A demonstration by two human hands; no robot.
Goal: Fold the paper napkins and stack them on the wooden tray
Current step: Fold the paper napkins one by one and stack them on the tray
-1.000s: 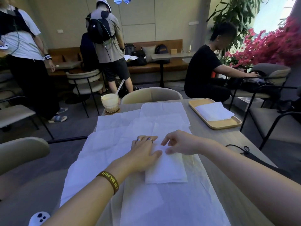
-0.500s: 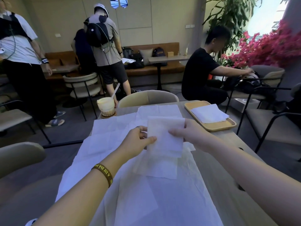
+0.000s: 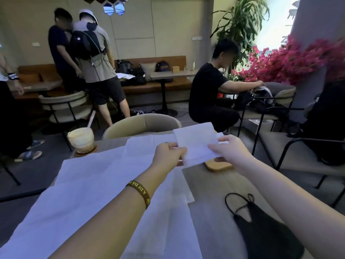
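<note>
Hands: Two hands are holding one thing together.
Folded napkin: One folded napkin (image 3: 196, 143) is hanging in the air on the far right side of the table (image 3: 211, 187), just above the wooden tray (image 3: 218, 166).
Left hand: The left hand (image 3: 169, 154) is pinching the napkin's left edge, with the thumb on top and the fingers curled under.
Right hand: The right hand (image 3: 231, 148) is pinching the right edge in the same way.
Wooden tray: One tray is sitting under the napkin, with only its near corner showing.
Open napkins: Many open napkins (image 3: 97, 184) are lying flat and overlapping on the left and near parts of the table; I cannot tell how many.
Drink: One drink (image 3: 81, 140) with one straw is standing at the far left.
Mask: One black mask (image 3: 261, 230) is lying near, on the right.
Wristband: One wristband (image 3: 139, 192) is going around the left wrist.
People: Three people are staying far behind the table.
</note>
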